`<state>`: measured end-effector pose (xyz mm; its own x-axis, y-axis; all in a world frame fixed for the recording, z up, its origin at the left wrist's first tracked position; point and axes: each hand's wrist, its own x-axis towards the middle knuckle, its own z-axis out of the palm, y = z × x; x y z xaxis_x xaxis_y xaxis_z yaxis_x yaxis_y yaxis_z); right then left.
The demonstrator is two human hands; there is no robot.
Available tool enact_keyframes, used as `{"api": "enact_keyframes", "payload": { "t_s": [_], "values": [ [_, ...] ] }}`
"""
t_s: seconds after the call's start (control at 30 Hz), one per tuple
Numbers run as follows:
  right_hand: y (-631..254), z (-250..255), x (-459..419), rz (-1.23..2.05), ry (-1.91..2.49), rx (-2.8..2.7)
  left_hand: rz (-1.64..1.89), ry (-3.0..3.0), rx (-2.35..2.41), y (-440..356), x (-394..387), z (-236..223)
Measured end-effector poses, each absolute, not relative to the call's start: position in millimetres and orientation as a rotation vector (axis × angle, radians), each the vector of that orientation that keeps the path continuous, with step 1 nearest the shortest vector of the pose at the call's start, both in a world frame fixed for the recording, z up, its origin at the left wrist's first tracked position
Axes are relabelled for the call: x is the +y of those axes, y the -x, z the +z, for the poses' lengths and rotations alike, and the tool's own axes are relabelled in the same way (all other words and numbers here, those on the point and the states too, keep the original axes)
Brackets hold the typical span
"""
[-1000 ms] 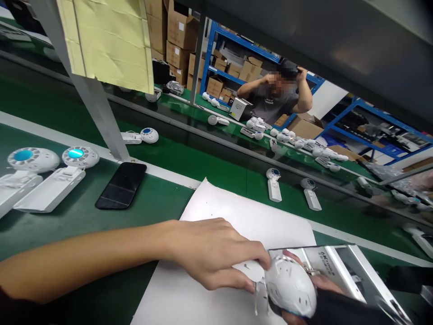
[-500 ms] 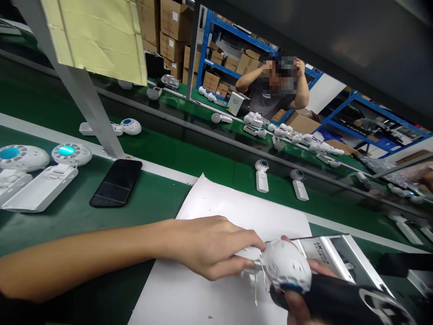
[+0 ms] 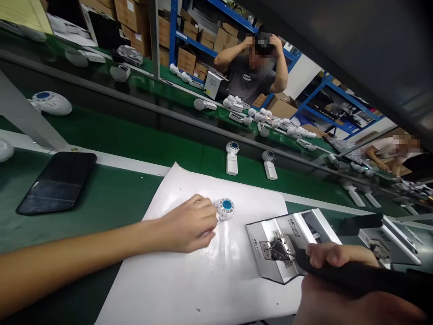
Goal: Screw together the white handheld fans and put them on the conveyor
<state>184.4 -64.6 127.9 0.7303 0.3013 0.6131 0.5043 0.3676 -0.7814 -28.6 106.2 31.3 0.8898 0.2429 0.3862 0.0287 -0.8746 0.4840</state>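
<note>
The white fan head point(image 3: 225, 209) had left both hands and sat on the paper sheet point(image 3: 189, 280), just touching the loose left grip point(image 3: 191, 223); the right grip point(image 3: 338, 289) clenched a black handle point(image 3: 355, 275)

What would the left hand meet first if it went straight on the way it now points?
The left hand would most likely meet the blue-centred white fan on the white sheet. Its fingertips are right at the fan's edge, perhaps already touching; depth is hard to judge here.
</note>
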Motion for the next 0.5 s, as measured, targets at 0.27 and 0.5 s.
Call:
{"api": "enact_keyframes", "payload": {
  "t_s": [0.27,0.5],
  "values": [
    [-188,89,-50,-0.3,1.284,-0.809,0.259,-2.792,-0.138,53,114,67],
    [-178,93,-65,0.095,1.199,-1.011,0.358,-2.667,-0.395,38,82,35]
  ]
}}
